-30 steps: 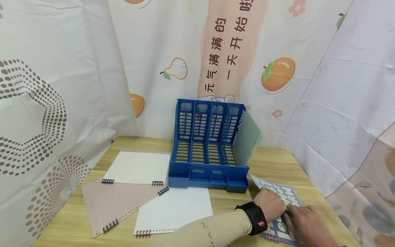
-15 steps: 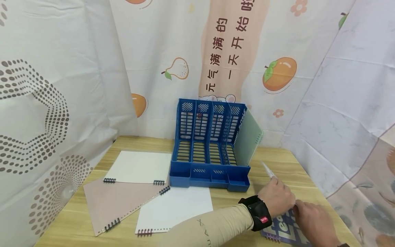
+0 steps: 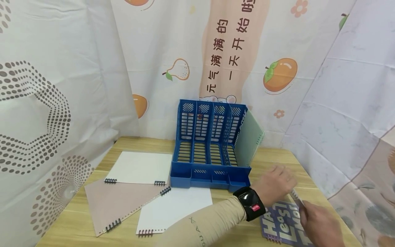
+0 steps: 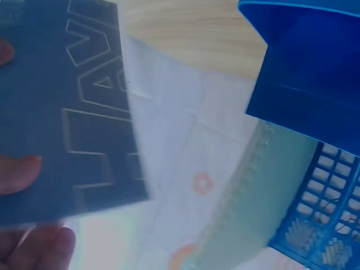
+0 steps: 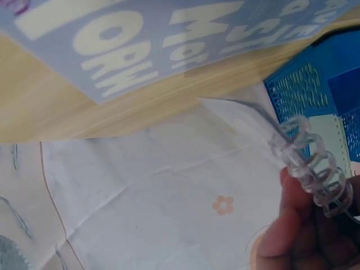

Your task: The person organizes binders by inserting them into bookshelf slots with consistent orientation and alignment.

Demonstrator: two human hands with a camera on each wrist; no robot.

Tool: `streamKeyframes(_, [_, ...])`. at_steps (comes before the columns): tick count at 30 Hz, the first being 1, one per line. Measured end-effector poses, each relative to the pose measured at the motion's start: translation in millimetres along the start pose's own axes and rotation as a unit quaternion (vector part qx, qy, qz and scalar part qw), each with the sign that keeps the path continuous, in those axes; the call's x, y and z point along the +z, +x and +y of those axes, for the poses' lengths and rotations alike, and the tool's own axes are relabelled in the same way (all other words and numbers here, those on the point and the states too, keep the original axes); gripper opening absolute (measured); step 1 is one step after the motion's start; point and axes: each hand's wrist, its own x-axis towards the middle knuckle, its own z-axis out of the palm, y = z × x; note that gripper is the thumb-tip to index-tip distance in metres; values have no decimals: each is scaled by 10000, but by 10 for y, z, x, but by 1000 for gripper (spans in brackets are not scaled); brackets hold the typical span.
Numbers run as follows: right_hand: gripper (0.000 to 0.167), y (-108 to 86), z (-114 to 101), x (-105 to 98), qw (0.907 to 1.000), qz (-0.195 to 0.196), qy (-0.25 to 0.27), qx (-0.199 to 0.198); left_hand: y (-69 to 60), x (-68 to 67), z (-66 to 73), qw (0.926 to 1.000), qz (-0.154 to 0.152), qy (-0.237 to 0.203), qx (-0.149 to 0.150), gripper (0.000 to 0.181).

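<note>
Both hands hold a ring-bound notebook [image 4: 84,124] above the right side of the table, seen nearly edge-on in the head view. Its dark blue cover carries outlined letters, and clear spiral rings show in the right wrist view. My left hand [image 3: 274,181] pinches it, thumb on the cover and fingers behind. My right hand [image 3: 321,223], blurred in the head view, grips it by the rings. Beneath them a purple notebook [image 3: 282,224] with big pale letters lies flat on the table, partly covered by the right hand.
A blue desk file rack [image 3: 200,176] stands at mid-table. A pale green notebook [image 3: 248,140] is upright in its right end. To the left lie a cream notebook [image 3: 142,166], a pinkish notebook [image 3: 120,202] and a white notebook [image 3: 179,207], overlapping. Printed curtains [image 3: 172,41] hang behind the table.
The held notebook has come up off the purple one and turned edge-on, its rings now showing between the hands. My left hand has moved up; more of the purple cover is visible.
</note>
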Motion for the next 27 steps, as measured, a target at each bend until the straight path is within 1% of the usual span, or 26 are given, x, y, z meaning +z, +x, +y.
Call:
streamKeyframes(3, [33,0,12,-15,9997,217,33,100,-32,-41,-145,9985,401,-268,-262,29])
streamKeyframes(5, [37,4,22,-22,9993,353,89,123,-60,-64,-240,9956,689,-432,-471,32])
streamKeyframes(8, [41,12,20,-41,9987,359,187,301,-113,-74,-392,9887,997,-754,-827,31])
streamKeyframes(11, [38,24,-11,-61,9972,464,289,501,-180,-30,-570,9791,1281,-949,-1265,29])
streamKeyframes(13, [35,37,-37,-71,9950,733,379,569,-236,3,-703,9706,1480,-1038,-1592,27])
streamKeyframes(14, [34,45,-54,-76,9937,850,384,628,-271,15,-772,9666,1532,-1063,-1761,28])
streamKeyframes(16, [36,57,-72,-73,9896,1236,487,550,-347,35,-909,9579,1590,-1107,-2118,30])
streamKeyframes(18, [40,78,-80,-62,9818,1728,654,429,-435,49,-1041,9492,1523,-1176,-2488,32])
streamKeyframes(21, [45,126,-79,-37,9657,2438,875,161,-567,72,-1226,9375,1141,-1165,-3074,36])
streamKeyframes(24, [44,217,-128,-84,9564,2749,990,50,-693,81,-1398,9260,518,-1090,-3577,41])
streamKeyframes(26, [38,287,-209,-123,9442,3071,1190,15,-773,93,-1501,9155,85,-1079,-3874,44])
streamKeyframes(27, [34,324,-254,-154,9414,3112,1302,-6,-815,98,-1551,9098,-85,-1087,-4005,44])
